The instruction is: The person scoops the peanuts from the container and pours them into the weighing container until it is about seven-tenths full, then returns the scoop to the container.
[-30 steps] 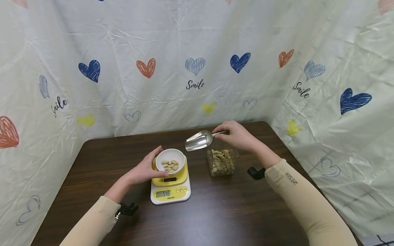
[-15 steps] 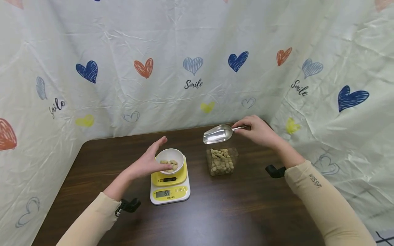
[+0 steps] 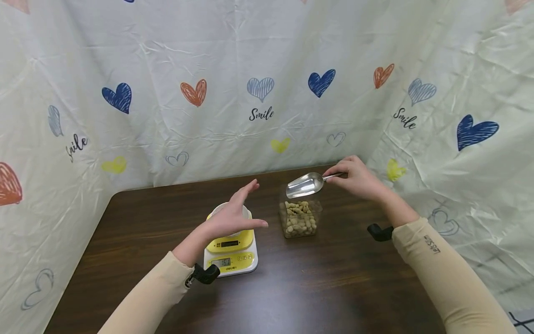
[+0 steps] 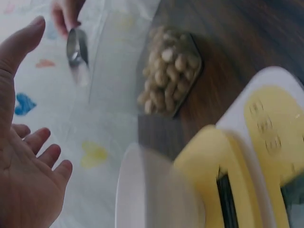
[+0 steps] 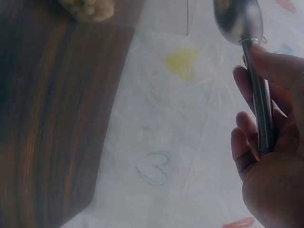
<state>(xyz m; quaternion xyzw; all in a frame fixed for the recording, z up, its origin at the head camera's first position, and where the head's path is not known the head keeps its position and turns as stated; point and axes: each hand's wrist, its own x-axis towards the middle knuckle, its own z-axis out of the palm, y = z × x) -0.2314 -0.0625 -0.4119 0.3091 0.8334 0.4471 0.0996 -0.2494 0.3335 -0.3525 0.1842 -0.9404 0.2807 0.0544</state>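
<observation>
My left hand [image 3: 229, 218] hovers over the white bowl [image 4: 164, 190], thumb and fingers spread wide with nothing between them. It hides most of that bowl in the head view. Under the bowl is a yellow and white kitchen scale [image 3: 232, 264] with a lit number display. My right hand [image 3: 354, 176] pinches the handle of a metal scoop [image 3: 305, 185] between thumb and fingers. The scoop is held above a clear plastic box [image 3: 285, 228] of peanuts [image 4: 166, 78], and no peanuts show in it. In the right wrist view the scoop's handle [image 5: 261, 104] lies across the fingers.
A dark wooden table [image 3: 300, 297] carries the scale and the box, standing a short way apart. Behind and beside it hangs a pale curtain [image 3: 217, 139] printed with hearts. Black wrist cameras sit on both sleeves.
My left hand has let go of the bowl and moved right toward the box. The scoop went right with my right hand, from beside the bowl to above the box. The display reading dropped.
</observation>
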